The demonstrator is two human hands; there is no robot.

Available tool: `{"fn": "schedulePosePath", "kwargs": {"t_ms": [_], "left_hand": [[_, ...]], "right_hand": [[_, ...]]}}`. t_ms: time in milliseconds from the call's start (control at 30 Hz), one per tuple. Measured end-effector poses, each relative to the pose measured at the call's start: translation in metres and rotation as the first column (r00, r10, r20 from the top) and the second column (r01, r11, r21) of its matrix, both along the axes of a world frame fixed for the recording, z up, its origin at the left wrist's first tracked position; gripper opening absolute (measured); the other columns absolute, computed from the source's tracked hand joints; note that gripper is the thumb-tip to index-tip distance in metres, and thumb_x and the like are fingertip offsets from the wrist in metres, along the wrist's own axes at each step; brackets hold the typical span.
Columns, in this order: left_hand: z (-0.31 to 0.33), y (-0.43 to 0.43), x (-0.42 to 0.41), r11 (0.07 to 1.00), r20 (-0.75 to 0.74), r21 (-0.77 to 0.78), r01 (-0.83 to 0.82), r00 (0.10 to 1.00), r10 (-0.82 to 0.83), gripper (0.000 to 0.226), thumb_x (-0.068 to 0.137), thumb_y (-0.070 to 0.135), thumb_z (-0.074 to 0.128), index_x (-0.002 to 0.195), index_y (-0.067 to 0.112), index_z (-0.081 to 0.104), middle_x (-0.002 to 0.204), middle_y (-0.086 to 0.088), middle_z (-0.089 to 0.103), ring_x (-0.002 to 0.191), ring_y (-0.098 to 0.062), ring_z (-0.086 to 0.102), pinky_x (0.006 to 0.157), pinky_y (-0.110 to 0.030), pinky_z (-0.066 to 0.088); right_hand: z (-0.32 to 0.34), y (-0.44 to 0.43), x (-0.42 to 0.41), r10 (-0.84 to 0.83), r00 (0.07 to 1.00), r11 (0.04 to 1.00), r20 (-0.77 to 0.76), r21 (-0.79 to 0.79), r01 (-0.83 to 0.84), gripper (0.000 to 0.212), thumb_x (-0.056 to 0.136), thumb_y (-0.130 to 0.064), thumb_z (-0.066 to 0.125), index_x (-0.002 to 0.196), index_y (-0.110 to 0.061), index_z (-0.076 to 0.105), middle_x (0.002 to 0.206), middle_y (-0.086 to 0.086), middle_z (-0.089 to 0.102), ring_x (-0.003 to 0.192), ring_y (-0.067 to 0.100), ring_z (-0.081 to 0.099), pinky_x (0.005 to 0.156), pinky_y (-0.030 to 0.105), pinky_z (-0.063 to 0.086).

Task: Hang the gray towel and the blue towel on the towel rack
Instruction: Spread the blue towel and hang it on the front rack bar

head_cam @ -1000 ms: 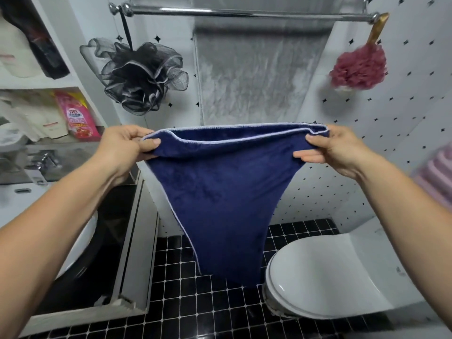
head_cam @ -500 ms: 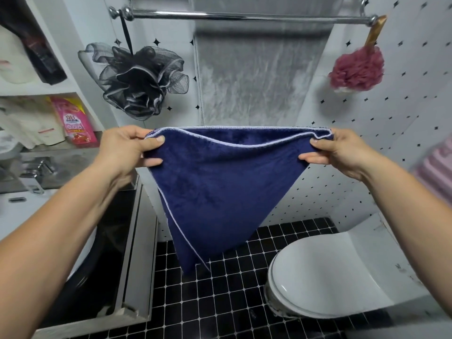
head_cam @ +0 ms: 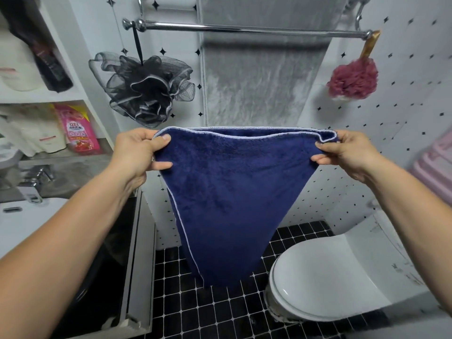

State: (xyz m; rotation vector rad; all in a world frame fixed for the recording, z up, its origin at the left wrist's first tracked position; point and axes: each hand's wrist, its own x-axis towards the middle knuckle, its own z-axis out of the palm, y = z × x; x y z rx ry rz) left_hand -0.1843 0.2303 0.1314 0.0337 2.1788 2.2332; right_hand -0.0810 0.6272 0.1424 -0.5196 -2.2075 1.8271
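Observation:
A dark blue towel [head_cam: 232, 199] with a pale hem hangs folded in front of me, stretched between both hands. My left hand [head_cam: 137, 155] pinches its upper left corner and my right hand [head_cam: 347, 152] pinches its upper right corner. Above and behind it, the gray towel [head_cam: 261, 77] hangs down the wall, draped behind the chrome front bar of the towel rack [head_cam: 244, 29]. The blue towel's top edge sits well below that bar and covers the gray towel's lower end.
A black mesh sponge [head_cam: 146, 86] hangs from the bar's left end and a dark red one [head_cam: 352, 79] from its right end. Shelves with a pink packet [head_cam: 78, 128] stand left above the sink [head_cam: 22, 216]. A white toilet [head_cam: 325, 277] sits lower right on black floor tiles.
The view has tilted up a little, so the rack bar sits lower in the frame. Both hands still hold the blue towel stretched; its hanging lower part has swung and settled.

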Motion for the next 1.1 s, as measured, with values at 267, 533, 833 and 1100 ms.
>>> {"fn": "schedulePosePath", "kwargs": {"t_ms": [267, 533, 833, 1100], "left_hand": [[-0.003, -0.003, -0.002, 0.999, -0.019, 0.038, 0.038, 0.999, -0.037, 0.010, 0.087, 0.010, 0.068, 0.079, 0.012, 0.064, 0.056, 0.009, 0.069, 0.058, -0.006, 0.070, 0.048, -0.026, 0.057], [-0.008, 0.001, 0.003, 0.997, -0.032, 0.060, 0.041, 0.999, -0.039, 0.010, 0.090, 0.012, 0.066, 0.080, 0.015, 0.064, 0.068, 0.003, 0.069, 0.059, -0.005, 0.070, 0.048, -0.027, 0.058], [-0.001, 0.029, -0.004, 0.997, -0.012, 0.061, -0.043, 0.999, 0.044, 0.010, 0.089, 0.013, 0.067, 0.079, 0.010, 0.065, 0.069, 0.000, 0.068, 0.060, -0.006, 0.069, 0.049, -0.024, 0.057], [0.025, 0.090, -0.026, 0.986, -0.053, 0.064, -0.152, 0.986, 0.156, 0.012, 0.088, 0.008, 0.067, 0.076, 0.008, 0.067, 0.064, 0.000, 0.066, 0.066, -0.017, 0.063, 0.044, -0.022, 0.054]], "right_hand": [[0.003, -0.006, 0.014, -0.019, 1.000, 1.000, -0.019, 0.004, 0.019, 0.013, 0.087, 0.003, 0.063, 0.088, -0.010, 0.067, 0.059, 0.000, 0.072, 0.054, 0.015, 0.072, 0.055, 0.019, 0.059], [-0.001, -0.004, 0.021, -0.042, 0.999, 0.999, -0.012, 0.003, 0.042, 0.011, 0.086, 0.003, 0.064, 0.087, -0.007, 0.066, 0.055, 0.002, 0.070, 0.051, 0.014, 0.070, 0.054, 0.018, 0.058], [-0.005, 0.028, 0.000, -0.057, 0.998, 0.992, -0.015, -0.116, 0.055, 0.012, 0.087, 0.003, 0.064, 0.094, -0.006, 0.068, 0.059, 0.003, 0.072, 0.047, 0.011, 0.067, 0.046, 0.016, 0.054], [0.009, 0.079, -0.059, -0.054, 0.998, 0.950, -0.027, -0.308, 0.043, 0.008, 0.094, -0.008, 0.058, 0.096, -0.012, 0.065, 0.067, 0.003, 0.075, 0.048, 0.017, 0.069, 0.038, 0.022, 0.051]]}}
